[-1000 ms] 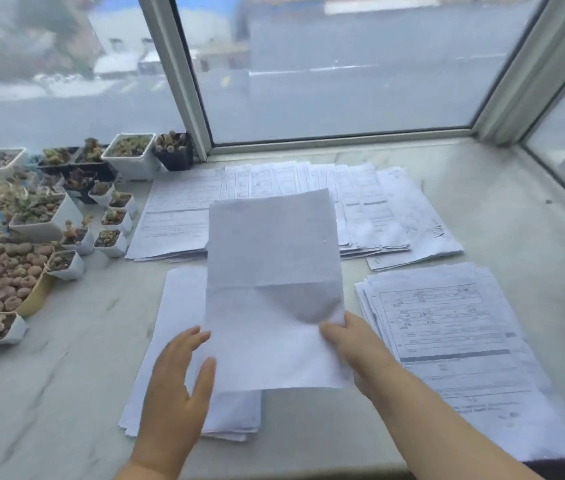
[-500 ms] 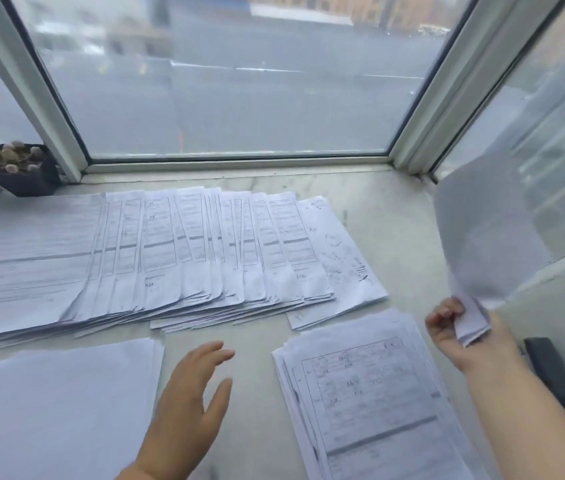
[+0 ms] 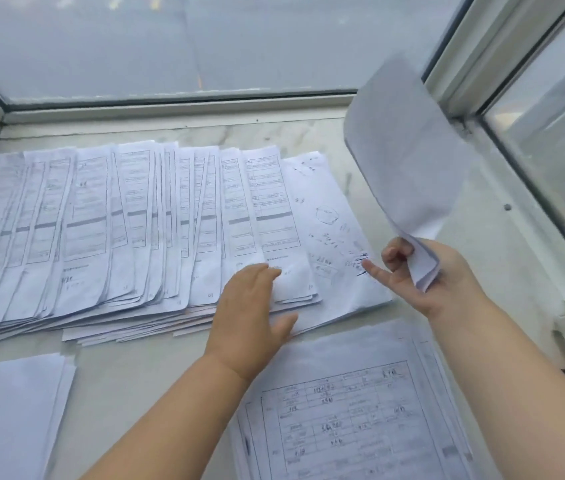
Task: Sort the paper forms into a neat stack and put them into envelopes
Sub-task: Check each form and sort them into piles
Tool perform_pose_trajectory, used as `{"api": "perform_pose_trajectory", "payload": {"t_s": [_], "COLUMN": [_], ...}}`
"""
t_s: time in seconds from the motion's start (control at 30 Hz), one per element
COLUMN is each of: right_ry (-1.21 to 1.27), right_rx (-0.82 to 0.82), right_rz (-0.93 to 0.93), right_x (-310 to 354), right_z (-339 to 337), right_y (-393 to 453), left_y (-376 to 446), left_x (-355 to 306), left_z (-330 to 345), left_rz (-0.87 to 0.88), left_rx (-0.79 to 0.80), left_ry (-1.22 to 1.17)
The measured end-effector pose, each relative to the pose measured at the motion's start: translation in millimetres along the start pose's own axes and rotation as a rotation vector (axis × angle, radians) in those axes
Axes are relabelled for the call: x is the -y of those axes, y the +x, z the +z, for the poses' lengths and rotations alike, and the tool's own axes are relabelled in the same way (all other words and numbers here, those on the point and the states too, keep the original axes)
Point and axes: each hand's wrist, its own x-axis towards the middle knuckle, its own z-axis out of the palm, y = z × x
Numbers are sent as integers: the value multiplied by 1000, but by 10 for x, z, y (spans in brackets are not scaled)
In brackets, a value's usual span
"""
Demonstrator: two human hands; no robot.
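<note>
Head view showed a marble sill point(image 3: 308, 136) running under a window frame point(image 3: 177, 105), and the fanned row of forms point(image 3: 128, 230) served as the landmark. That row lay flat on the sill just in front of the frame, each sheet's long axis pointing toward the glass and the sheets overlapping sideways. Behind the row a narrow strip of sill stayed bare up to the frame; right of it a wider bare stretch ran to the side window frame point(image 3: 502, 140). The left hand point(image 3: 251, 317) rested with straight fingers on the near edge of the row's right end, gripping nothing. The right hand point(image 3: 423, 271), just right of the row, pinched the lower corner of a folded blank sheet point(image 3: 402, 150) that stood upright and tilted over the bare stretch, its index finger extended toward the row. In front of the row lay a printed stack point(image 3: 353, 410) at right and a blank stack point(image 3: 7, 417) at left, bare marble between them
</note>
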Motion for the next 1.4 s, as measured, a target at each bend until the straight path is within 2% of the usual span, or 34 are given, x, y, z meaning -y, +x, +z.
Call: {"api": "perform_pose_trajectory", "payload": {"t_s": [0.13,0.33,0.43,0.6,0.67,1.1,1.23,1.4], "right_ry": [-139,-270,-291,-262,-255,-310,-302,-309], "right_rx": [66,140,185,267,283,266,253,193], "right_rz": [123,228,247,250,253,249,234,213], "right_x": [-118,-225,-279,-398,-441,-532,-513,-473], "right_z": [39,190,272,421,458,543,523,388], "right_y": [294,468,507,542,548,532,506,519], "left_y": [116,156,145,200,223,237,216,203], "left_x": [31,141,177,76,74,189,198,162], "left_z": [147,118,81,130,128,-3,29,107], "left_rz": [-54,127,80,-224,-284,-172,-208,-308], "left_rx": [15,-196,-246,-264,-262,-147,-203,-373], "left_ry": [99,249,188,-19,-92,-161,-171,-353]}}
